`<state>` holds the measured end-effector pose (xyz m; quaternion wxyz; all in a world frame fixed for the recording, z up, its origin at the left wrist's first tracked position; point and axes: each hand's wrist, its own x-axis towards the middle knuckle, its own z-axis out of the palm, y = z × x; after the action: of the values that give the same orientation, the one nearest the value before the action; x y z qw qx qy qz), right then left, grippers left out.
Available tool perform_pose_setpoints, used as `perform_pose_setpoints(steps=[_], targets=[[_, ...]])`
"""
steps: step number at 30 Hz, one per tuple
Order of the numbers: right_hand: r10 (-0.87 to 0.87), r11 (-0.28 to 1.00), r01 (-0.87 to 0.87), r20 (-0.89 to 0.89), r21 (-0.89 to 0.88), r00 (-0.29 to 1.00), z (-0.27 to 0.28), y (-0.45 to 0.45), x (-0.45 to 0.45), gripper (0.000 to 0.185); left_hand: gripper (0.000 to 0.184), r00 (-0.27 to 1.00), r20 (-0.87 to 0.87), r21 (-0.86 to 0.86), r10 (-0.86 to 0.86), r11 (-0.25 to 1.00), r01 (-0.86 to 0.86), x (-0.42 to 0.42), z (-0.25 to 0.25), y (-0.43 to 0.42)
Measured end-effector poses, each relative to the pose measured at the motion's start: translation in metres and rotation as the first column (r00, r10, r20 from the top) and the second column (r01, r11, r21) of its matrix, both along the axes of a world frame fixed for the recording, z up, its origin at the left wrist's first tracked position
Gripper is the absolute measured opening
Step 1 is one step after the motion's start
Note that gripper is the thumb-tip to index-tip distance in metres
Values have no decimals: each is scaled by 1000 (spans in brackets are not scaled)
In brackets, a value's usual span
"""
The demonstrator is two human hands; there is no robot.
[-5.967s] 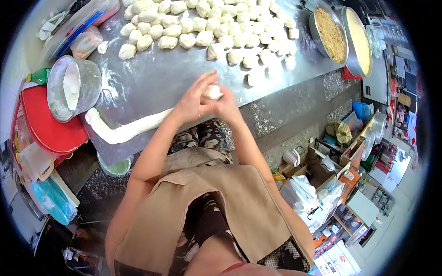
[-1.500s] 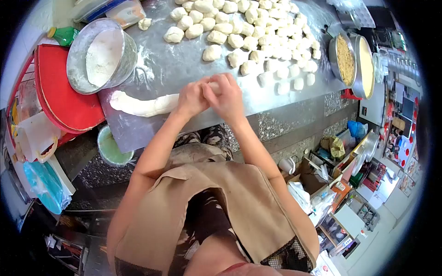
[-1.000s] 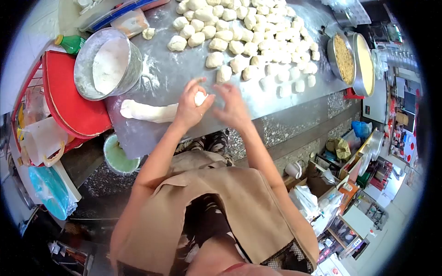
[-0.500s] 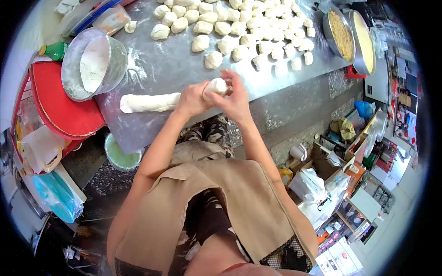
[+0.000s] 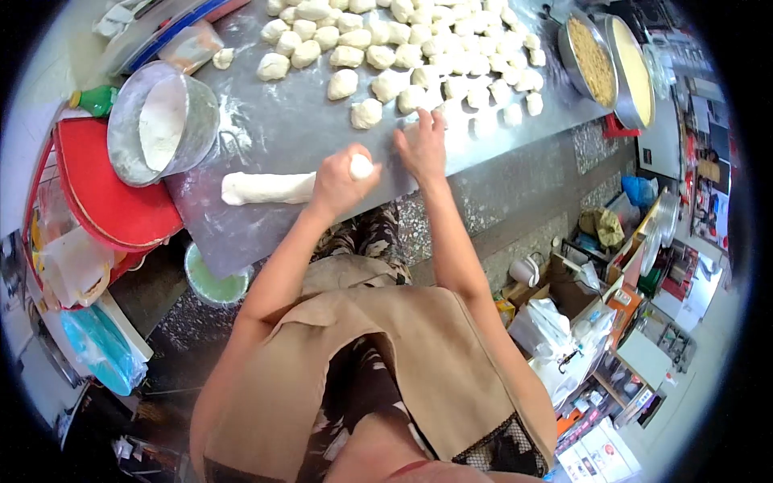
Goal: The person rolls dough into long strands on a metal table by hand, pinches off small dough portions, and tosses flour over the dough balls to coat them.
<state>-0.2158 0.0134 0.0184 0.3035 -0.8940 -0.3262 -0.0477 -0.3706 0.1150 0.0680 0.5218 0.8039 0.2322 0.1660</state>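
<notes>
My left hand [image 5: 342, 181] is closed around the right end of a long dough roll [image 5: 270, 187], with a pale stub showing out of the fist. The rest of the roll lies on the metal table to the left. Farther right, my right hand [image 5: 422, 149] is low over the table, its fingers curved down around a piece of dough that they mostly hide. Just beyond its fingertips begin many dough pieces [image 5: 366, 113], spread over the far side of the table.
A metal bowl of flour [image 5: 197, 129] stands at the left by a red lid [image 5: 113, 189]. On the far right are a bowl of brown crumbly filling [image 5: 592, 64] and a pan of yellow contents [image 5: 634, 72]. A green-rimmed bucket [image 5: 211, 278] is below the table.
The hands have come apart. A piece has been torn off the roll's end, and my right hand has moved away from the roll toward the dough pieces. My left hand still grips the roll.
</notes>
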Motion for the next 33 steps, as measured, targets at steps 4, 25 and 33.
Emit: perform_pose_setpoints(steps=[4, 25, 33], targets=[[330, 877, -420, -345, -233, 879, 58, -17, -43, 55, 22, 994, 86, -66, 61, 996, -55, 7, -23, 7], [219, 927, -200, -26, 317, 975, 39, 26, -68, 9, 25, 993, -83, 139, -82, 986, 93, -6, -12, 11], [290, 923, -347, -294, -165, 911, 67, 6, -62, 72, 20, 996, 31, -112, 79, 991, -75, -23, 4, 13]])
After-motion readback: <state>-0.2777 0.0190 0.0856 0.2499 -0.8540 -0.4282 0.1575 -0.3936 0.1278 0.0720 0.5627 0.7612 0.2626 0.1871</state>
